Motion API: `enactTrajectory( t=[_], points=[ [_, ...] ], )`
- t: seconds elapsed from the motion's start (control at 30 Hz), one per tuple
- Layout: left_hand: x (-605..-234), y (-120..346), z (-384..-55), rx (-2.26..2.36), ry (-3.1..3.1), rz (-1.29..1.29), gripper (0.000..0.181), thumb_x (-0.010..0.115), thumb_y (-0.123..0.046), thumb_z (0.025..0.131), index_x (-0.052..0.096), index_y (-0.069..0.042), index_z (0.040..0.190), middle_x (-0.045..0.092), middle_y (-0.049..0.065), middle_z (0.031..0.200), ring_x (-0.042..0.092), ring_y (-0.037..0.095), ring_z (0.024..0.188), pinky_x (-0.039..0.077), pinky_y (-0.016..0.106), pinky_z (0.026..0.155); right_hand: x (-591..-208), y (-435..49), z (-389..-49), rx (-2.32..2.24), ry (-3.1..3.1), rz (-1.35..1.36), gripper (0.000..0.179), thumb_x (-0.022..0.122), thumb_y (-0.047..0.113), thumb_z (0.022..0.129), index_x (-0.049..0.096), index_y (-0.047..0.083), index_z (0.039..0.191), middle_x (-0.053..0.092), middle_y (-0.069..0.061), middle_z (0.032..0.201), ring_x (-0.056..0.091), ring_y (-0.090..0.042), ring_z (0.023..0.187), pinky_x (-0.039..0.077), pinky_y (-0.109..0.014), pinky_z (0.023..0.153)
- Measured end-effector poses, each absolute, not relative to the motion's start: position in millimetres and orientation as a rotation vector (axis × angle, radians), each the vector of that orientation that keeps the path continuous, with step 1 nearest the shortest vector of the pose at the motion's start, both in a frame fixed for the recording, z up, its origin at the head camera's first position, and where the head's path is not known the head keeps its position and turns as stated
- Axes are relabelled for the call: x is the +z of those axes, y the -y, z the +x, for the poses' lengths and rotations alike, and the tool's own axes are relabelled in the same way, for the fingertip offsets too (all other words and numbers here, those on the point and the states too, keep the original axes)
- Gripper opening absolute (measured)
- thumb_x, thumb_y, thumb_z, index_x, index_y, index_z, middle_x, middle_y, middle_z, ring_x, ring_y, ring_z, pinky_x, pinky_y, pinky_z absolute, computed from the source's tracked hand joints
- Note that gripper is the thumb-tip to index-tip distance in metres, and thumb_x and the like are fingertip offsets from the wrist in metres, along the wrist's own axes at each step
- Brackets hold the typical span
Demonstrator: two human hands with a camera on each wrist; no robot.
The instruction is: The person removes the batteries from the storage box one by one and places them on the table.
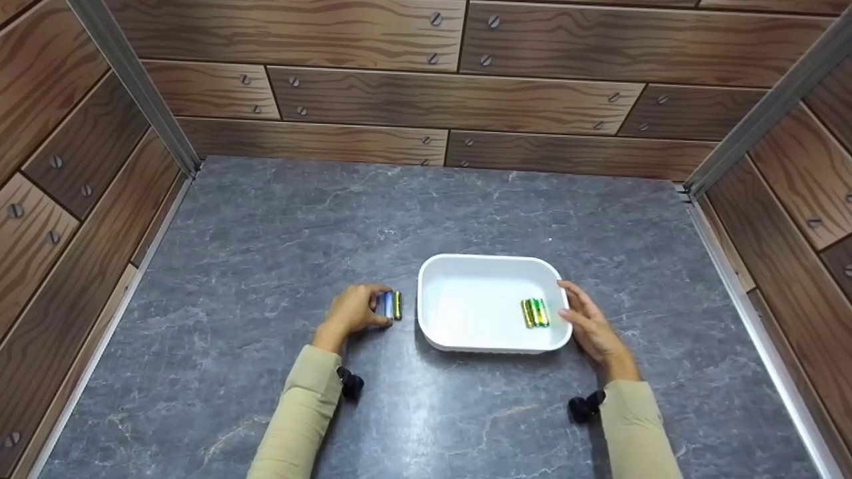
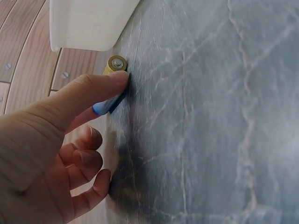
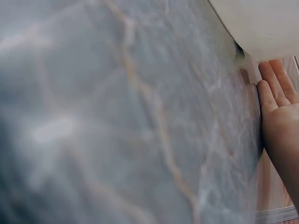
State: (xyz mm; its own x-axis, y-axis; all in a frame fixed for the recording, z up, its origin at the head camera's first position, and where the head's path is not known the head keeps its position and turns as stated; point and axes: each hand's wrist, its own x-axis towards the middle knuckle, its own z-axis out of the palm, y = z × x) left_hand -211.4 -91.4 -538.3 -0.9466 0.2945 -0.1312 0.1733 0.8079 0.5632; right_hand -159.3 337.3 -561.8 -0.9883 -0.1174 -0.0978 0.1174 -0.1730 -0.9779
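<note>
On the tabletop, left of the white tray (image 1: 466, 348), lie a blue battery (image 1: 389, 305) and a gold-and-dark battery (image 1: 397, 306), side by side. My left hand (image 1: 351, 308) pinches the blue battery end to end between thumb and forefinger. In the left wrist view its other fingers are loosely bent, and the gold battery (image 2: 117, 63) shows its terminal end just past the thumb tip. My right hand (image 1: 591, 327) rests at the tray's right side, fingertips and thumb on the rim, fingers mostly straight. Several gold and green batteries (image 1: 535, 313) lie together inside the tray, near its right wall.
The grey marbled tabletop (image 1: 319, 219) spreads around the tray. Wood-patterned panels (image 1: 413, 100) enclose it at the back and both sides, with metal posts (image 1: 143, 86) at the back corners. Each wrist carries a small black camera mount (image 1: 351, 384).
</note>
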Motion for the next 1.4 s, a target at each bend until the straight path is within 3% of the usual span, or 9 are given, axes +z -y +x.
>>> enactTrajectory(
  t=[0.43,0.73,1.0,1.4],
  points=[
    [-526.5,90.0,-209.4,0.892,-2.740,0.343,0.062,0.086,-0.023,0.068,0.065,-0.018,0.125,0.053,-0.004,0.072,0.043,0.010,0.064,0.032,0.024,0.059,-563.7,-340.4,-159.6,-2.304,-1.863,-0.094,0.049,0.047,-0.005,0.093,0.049,0.027,0.130,0.055,0.011,0.130,0.054,-0.003,0.117,0.046,-0.019,0.095],
    [-507.7,82.6,-206.9,0.988,-2.700,0.371,0.056,0.081,-0.025,0.077,0.063,-0.017,0.128,0.062,0.009,0.085,0.043,0.011,0.063,0.033,0.026,0.057,-563.5,-340.0,-159.4,-2.303,-1.874,-0.102,0.049,0.047,-0.005,0.093,0.048,0.026,0.131,0.055,0.012,0.130,0.054,-0.002,0.118,0.046,-0.018,0.095],
    [-495.7,69.8,-202.9,1.013,-2.747,0.439,0.045,0.075,-0.024,0.083,0.064,-0.015,0.126,0.062,0.013,0.085,0.038,0.012,0.060,0.032,0.027,0.058,-563.0,-339.9,-159.4,-2.306,-1.868,-0.127,0.049,0.047,-0.004,0.093,0.047,0.025,0.132,0.055,0.011,0.129,0.054,-0.003,0.117,0.046,-0.019,0.095],
    [-488.6,41.7,-200.6,1.071,-2.764,0.624,0.038,0.071,-0.024,0.086,0.067,-0.011,0.121,0.059,0.007,0.077,0.039,0.010,0.061,0.032,0.022,0.058,-563.1,-338.1,-159.2,-2.307,-1.889,-0.050,0.050,0.048,-0.004,0.093,0.048,0.025,0.133,0.056,0.012,0.127,0.055,-0.003,0.115,0.046,-0.019,0.094]
  ],
)
